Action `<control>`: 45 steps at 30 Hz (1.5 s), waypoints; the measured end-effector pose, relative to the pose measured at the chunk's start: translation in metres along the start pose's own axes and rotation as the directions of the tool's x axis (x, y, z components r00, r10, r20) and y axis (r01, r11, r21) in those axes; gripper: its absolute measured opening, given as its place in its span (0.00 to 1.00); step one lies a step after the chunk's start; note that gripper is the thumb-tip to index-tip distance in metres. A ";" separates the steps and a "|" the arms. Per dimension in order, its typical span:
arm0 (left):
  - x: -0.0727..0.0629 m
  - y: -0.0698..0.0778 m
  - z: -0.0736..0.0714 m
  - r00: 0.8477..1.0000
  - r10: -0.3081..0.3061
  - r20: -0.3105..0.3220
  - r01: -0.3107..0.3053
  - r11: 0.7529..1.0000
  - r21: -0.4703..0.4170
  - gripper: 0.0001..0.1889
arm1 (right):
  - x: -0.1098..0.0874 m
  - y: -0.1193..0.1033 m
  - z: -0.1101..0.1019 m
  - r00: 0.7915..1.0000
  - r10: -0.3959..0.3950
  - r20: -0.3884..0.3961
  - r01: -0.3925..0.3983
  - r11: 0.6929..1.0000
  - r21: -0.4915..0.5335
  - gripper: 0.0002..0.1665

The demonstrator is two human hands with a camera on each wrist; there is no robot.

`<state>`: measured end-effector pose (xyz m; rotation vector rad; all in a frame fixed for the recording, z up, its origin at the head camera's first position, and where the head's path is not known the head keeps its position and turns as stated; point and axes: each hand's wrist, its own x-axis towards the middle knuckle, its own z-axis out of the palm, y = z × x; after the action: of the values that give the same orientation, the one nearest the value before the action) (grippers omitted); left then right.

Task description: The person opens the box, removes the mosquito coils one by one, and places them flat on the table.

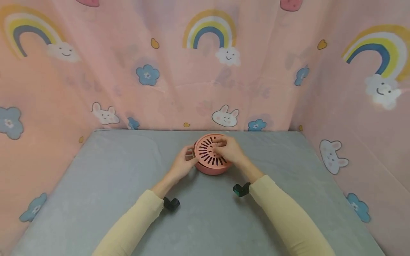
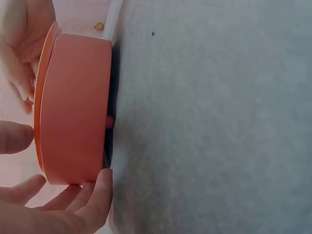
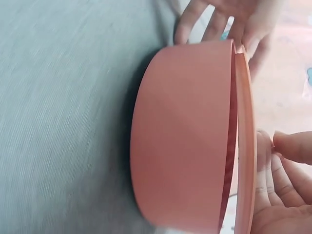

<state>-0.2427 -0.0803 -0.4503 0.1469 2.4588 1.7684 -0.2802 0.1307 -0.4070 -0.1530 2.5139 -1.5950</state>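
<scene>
A round pink box (image 1: 211, 171) stands on the grey surface, topped by a pink lid (image 1: 206, 151) pierced with radiating slots. My left hand (image 1: 184, 161) grips the box's left side, its fingers against the wall and its thumb by the lid's edge. With thumb and fingertips, my right hand (image 1: 230, 151) pinches the lid near its middle; the pinched part is mostly hidden. In the right wrist view the lid (image 3: 245, 146) tilts, with a narrow gap between it and the box wall (image 3: 185, 136). The left wrist view shows small feet under the box.
The grey cloth-covered table (image 1: 205, 220) runs back to a pink curtain (image 1: 179, 99) printed with rainbows, rabbits and flowers. More curtain hangs along both sides. Black wrist cameras show beneath the left sleeve (image 1: 134, 220) and right sleeve (image 1: 285, 213).
</scene>
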 end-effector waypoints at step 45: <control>0.004 -0.008 -0.004 0.998 0.029 0.051 -0.034 0.995 0.091 0.29 | 0.018 0.067 -0.109 0.981 -0.058 -0.188 0.056 0.998 -0.015 0.25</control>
<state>-0.2476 -0.0863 -0.4562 0.2355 2.5170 1.6432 -0.3188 0.2526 -0.4238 -0.0791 2.6809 -1.6930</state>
